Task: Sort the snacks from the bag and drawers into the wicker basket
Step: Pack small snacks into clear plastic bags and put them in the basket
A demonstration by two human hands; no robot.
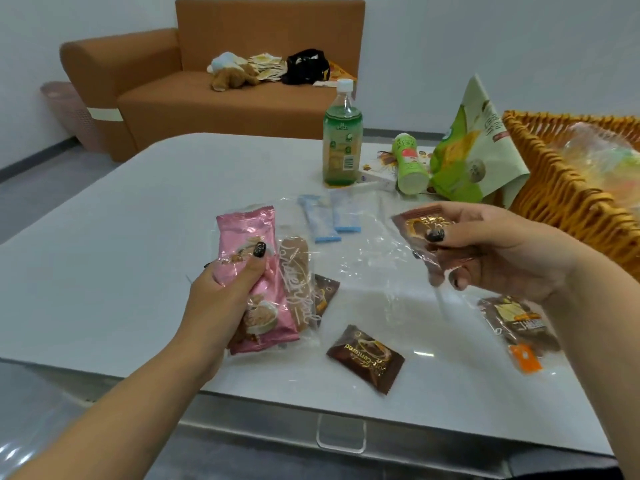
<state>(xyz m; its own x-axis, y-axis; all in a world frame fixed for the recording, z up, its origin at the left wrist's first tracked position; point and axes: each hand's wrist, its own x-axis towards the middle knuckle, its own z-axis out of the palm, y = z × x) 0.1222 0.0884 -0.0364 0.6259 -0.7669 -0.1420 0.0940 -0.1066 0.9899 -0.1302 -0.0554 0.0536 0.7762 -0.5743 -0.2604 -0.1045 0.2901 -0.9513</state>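
Left hand [221,299] closed around a stack of pink snack packets [254,268], thumb pressed on top, held just above the white table [104,237]. Right hand [498,251] pinched shut on a brown foil packet [426,233], thumb on its face, fingers curled beneath, raised beside the near-left wall of the wicker basket [561,188]. Inside the basket, something in clear crinkled wrap, contents hard to tell. Left of the basket, on the table: a clear plastic bag [377,258] spread flat, two pale blue sachets [329,220] at its far end, a brown wafer pack [298,282] just beside the pink packets, a dark chocolate packet [365,356] lying nearer the front edge. In front of the basket, under the right wrist, a brown-and-orange wrapped snack [519,327]. Leaning against the basket's left end, a green pouch [474,150]; left of that, a small green bottle [408,164] tipped on its side, then a tall green drink bottle [342,140] standing upright. Well behind, an orange sofa [214,98].
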